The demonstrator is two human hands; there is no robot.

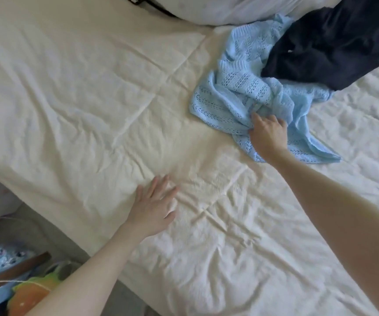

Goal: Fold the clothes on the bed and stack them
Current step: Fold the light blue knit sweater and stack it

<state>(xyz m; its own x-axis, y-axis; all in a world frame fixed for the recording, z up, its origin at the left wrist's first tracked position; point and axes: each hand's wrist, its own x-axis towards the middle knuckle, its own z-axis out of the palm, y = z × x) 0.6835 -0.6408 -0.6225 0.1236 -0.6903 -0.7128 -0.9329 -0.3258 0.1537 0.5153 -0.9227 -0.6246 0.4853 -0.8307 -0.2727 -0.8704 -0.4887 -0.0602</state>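
Clothes first: crumpled pale-blue openwork knit garment (pixel 247 106) lies just left of the dark navy garment (pixel 334 46); our right hand (pixel 268 133) pinches its near fold, our left hand (pixel 154 206) rests flat, farther off.

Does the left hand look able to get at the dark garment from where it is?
Probably not without leaning: the left hand lies flat on the sheet, while the dark garment sits far across, beyond the blue knit.
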